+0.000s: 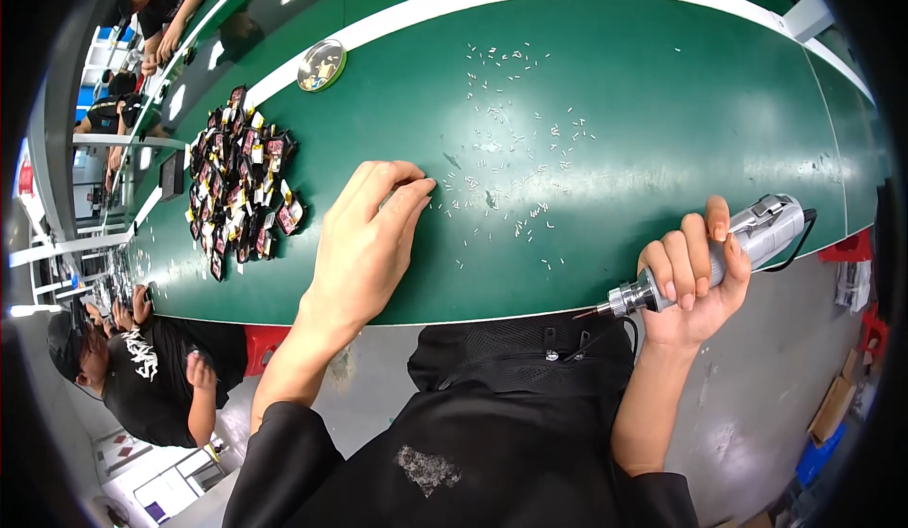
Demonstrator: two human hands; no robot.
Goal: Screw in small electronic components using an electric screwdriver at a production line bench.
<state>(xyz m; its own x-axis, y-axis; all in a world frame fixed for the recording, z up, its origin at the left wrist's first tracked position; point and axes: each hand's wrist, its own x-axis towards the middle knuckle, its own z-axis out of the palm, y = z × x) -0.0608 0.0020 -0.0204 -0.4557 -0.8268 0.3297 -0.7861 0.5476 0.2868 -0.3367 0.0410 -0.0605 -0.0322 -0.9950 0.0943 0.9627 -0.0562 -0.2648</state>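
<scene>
My right hand (pixel 693 268) is wrapped round a silver electric screwdriver (pixel 764 228) near the table's front edge. Its thin bit (pixel 591 312) points left, and a black cord leaves the rear end. Over the middle of the green table my left hand (pixel 369 235) is closed, thumb and forefinger brought together in a pinch. Whatever may be between those fingertips is too small to make out. Just right of them, many tiny whitish slivers (pixel 492 145), perhaps small screws or pins, lie scattered on the tabletop.
Left of my left hand lies a heap of small black parts (pixel 241 178) with yellow and white tabs. A round shallow dish (pixel 322 64) with small yellowish pieces stands behind it. Other people work along the tables at the left; one person (pixel 161 377) sits nearby.
</scene>
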